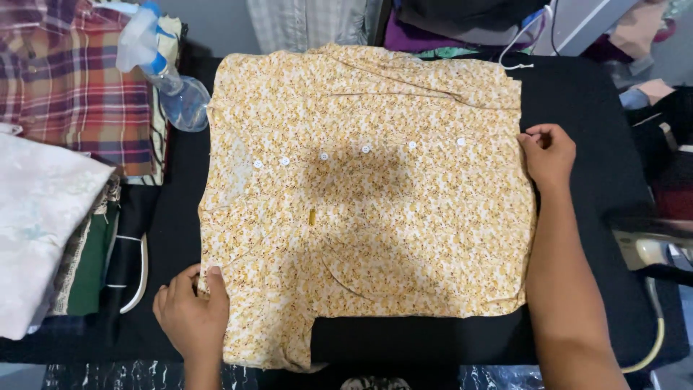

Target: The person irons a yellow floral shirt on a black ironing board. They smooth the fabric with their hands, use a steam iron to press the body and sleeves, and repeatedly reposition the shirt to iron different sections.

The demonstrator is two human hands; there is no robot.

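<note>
Yellow floral cotton shirt lies flat, folded square; left hand fingers pinch its corner, right hand fingers clamp its edge.

A clear plastic spray bottle with a blue and white nozzle lies tilted at the upper left edge of a black padded work surface; just left of it is a plaid shirt in red, purple and yellow, and below that a pale folded cloth rests on a stack of folded garments with a green layer showing. Along the top edge lie a grey checked fabric and a heap of dark and purple clothes, crossed by a white cord; at the far right edge, partly cut off, sits an iron with a pale yellow cable curving down beside it.
</note>
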